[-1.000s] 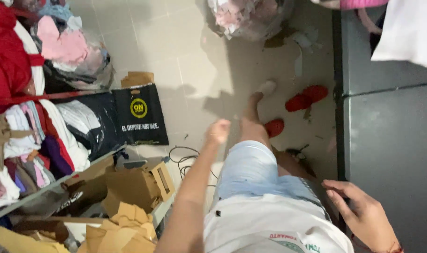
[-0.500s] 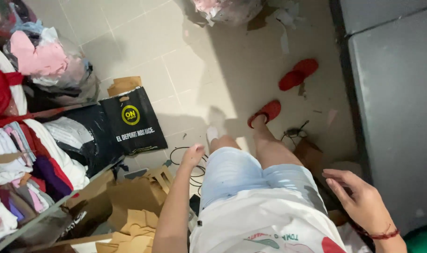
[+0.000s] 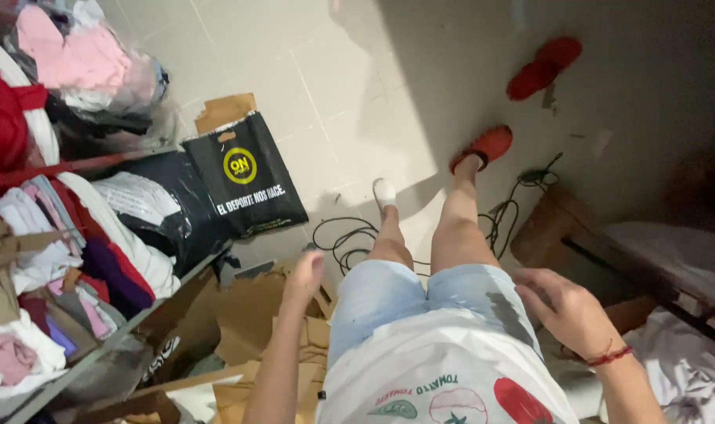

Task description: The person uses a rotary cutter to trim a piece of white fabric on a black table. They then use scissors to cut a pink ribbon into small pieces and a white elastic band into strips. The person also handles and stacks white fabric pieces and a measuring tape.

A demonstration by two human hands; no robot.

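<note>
I look down my own body: white printed shirt, light denim shorts, one foot in a white sock (image 3: pixel 384 191), the other in a red slipper (image 3: pixel 484 147). My left hand (image 3: pixel 303 276) hangs beside my left thigh, fingers loosely together, holding nothing, above flattened cardboard (image 3: pixel 247 314). My right hand (image 3: pixel 563 307), with a red thread bracelet on the wrist, hovers by my right hip with fingers apart and empty.
A black shopping bag (image 3: pixel 244 177) with a yellow round mark leans on the tiled floor. Shelves of folded clothes (image 3: pixel 51 251) fill the left. A black cable (image 3: pixel 349 235) coils by my feet. A second red slipper (image 3: pixel 544 67) lies farther off; a wooden bench (image 3: pixel 561 228) stands right.
The view has tilted down and shifted. My legs have stepped forward, the red slipper now on my foot. Both hands stay near my hips, empty.
</note>
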